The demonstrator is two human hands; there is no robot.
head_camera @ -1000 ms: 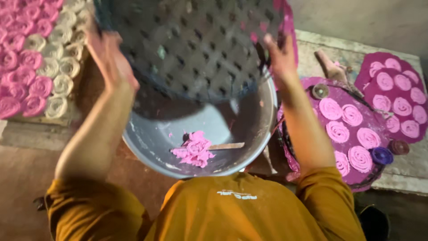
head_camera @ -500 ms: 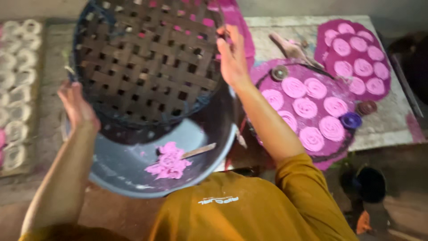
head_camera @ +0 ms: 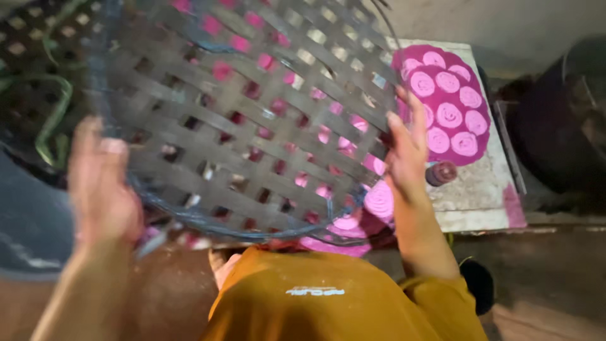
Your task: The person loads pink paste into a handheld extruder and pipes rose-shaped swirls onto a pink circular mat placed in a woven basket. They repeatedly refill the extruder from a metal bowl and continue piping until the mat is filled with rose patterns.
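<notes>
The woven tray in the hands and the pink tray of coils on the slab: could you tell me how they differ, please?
The woven tray is dark open lattice, lifted and tilted between the left hand and right hand; the pink tray lies flat on the stone slab. The woven tray looks empty and larger in view; the pink tray carries pink spiral coils. Both appear rounded.
</notes>
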